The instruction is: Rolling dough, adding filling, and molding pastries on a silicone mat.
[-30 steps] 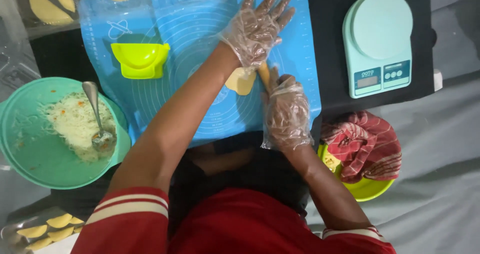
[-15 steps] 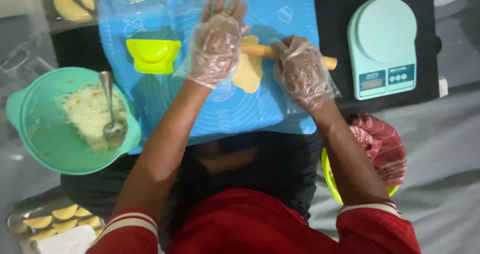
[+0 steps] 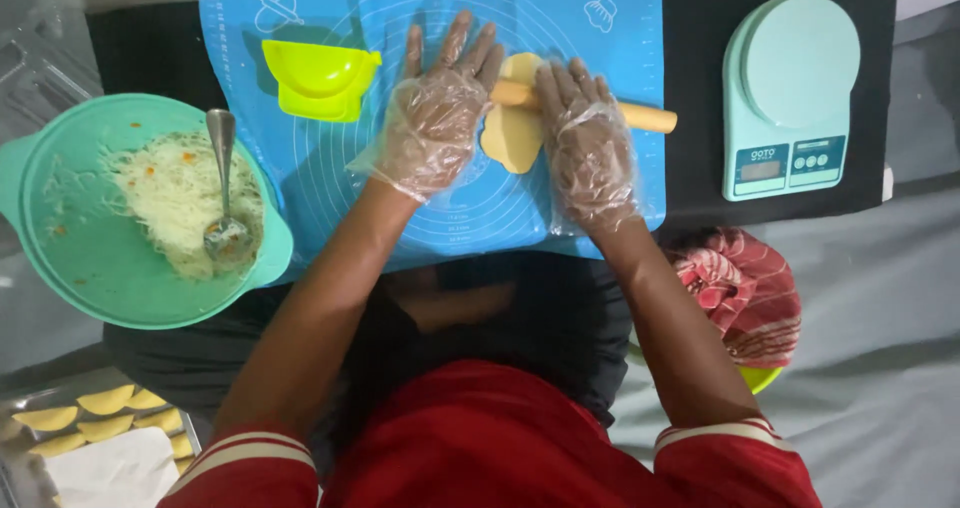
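A: Hands status?
B: Both in clear plastic gloves. Left hand [image 3: 435, 118] flat, fingers spread open, palm pressing on the left end of the wooden rolling pin [image 3: 640, 116]. Right hand [image 3: 588, 146] also flat, fingers extended, on top of the pin's middle. Neither is curled around it.
A: Dough?
B: 1 pale yellow dough piece [image 3: 512, 128] lies under the pin, between the 2 hands, on the blue silicone mat [image 3: 600, 28].
A: Surroundings?
B: Yellow-green dumpling mould [image 3: 318, 76] on the mat just beside the left hand. Green bowl [image 3: 60, 258] with shredded filling and a spoon [image 3: 224, 188] further left. Teal kitchen scale [image 3: 790, 93] right of the mat. Red striped cloth [image 3: 745, 293] near the right forearm.
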